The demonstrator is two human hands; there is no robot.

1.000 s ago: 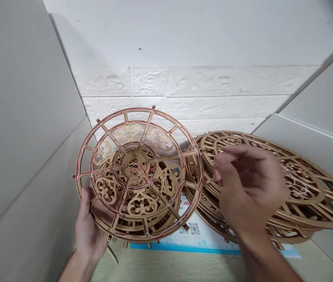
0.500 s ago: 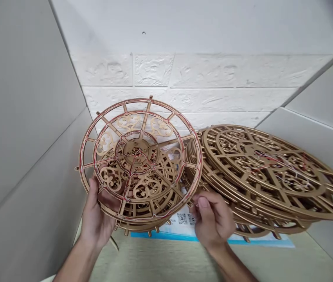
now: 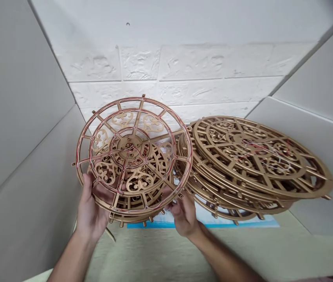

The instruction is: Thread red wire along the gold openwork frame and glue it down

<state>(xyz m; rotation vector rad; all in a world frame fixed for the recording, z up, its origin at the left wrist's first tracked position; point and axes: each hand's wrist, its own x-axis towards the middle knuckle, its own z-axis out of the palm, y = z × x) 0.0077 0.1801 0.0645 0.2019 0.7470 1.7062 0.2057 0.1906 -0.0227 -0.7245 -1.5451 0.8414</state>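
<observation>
A round gold openwork frame [image 3: 137, 150], with spokes, scroll ornaments and red and white wires along its rings, is held tilted in front of me. My left hand [image 3: 91, 215] grips its lower left rim, thumb over the edge and fingers beneath. At the lower right, my right hand [image 3: 185, 213] is closed at the rim near a small tab; its fingertips are partly hidden under the frame. Beneath the held frame, more gold frames [image 3: 143, 218] lie piled up. To the right leans a stack of larger gold frames [image 3: 216, 174], with loose red and white wires on the top one.
Printed paper with a blue edge [image 3: 260, 222] lies under the stacks on the pale table [image 3: 154, 254]. A thin curved strip [image 3: 110, 235] lies by my left wrist. Grey panels stand left [image 3: 13, 117] and right [image 3: 315, 125], with a white brick-patterned wall [image 3: 189, 62] behind.
My right hand has shifted left along the frame's lower right rim, its fingers now further underneath. The view has swung slightly, so the right stack appears further left. The left hand keeps its hold.
</observation>
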